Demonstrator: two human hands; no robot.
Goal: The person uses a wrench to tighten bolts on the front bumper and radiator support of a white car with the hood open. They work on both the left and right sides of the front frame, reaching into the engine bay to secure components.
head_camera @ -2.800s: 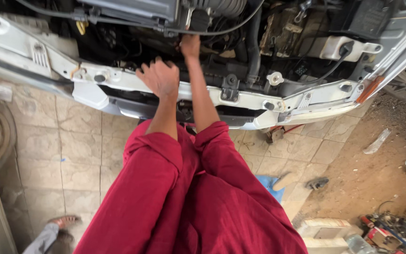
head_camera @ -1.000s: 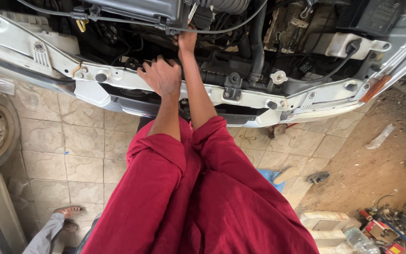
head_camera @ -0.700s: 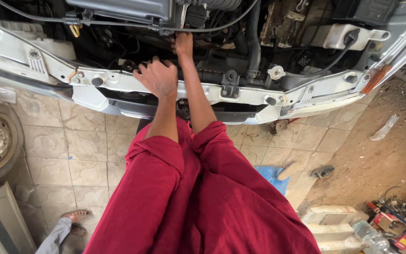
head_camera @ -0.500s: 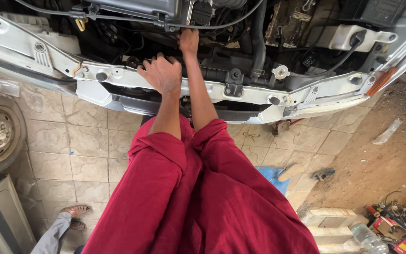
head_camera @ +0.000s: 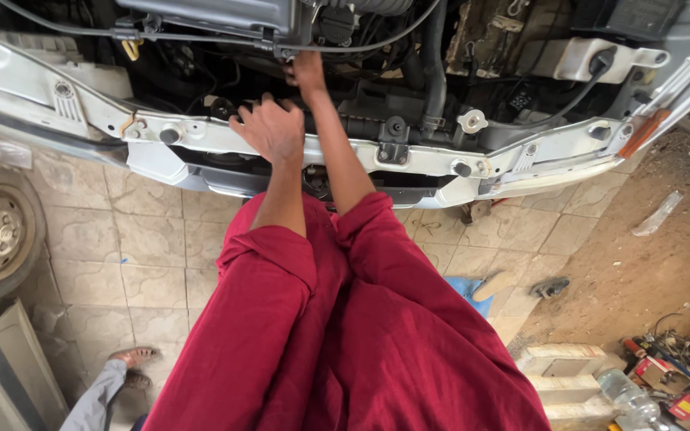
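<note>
Hands work past the white radiator support point(head_camera: 409, 156) — our left hand point(head_camera: 269, 128) curled beside a black cap point(head_camera: 221, 109), right hand point(head_camera: 307, 70) beyond it, grip hidden; next needs careful feel.

Left hand point(head_camera: 271, 128) on white crossmember point(head_camera: 417, 160), right hand point(head_camera: 307, 70) in engine bay point(head_camera: 409, 64)

Across the earlier pictures the hands barely shifted, while the view itself swayed. The left hand point(head_camera: 271, 128) has slid slightly along the white metal front crossmember of the car point(head_camera: 409, 158), its fingers point(head_camera: 243, 120) now reaching over the upper edge into the dark engine bay. The right hand point(head_camera: 307, 70) sits a little higher against the grey engine block point(head_camera: 217, 14). The sandalled foot of another person point(head_camera: 139, 355) has drawn nearer to the red garment point(head_camera: 345, 335).
</note>
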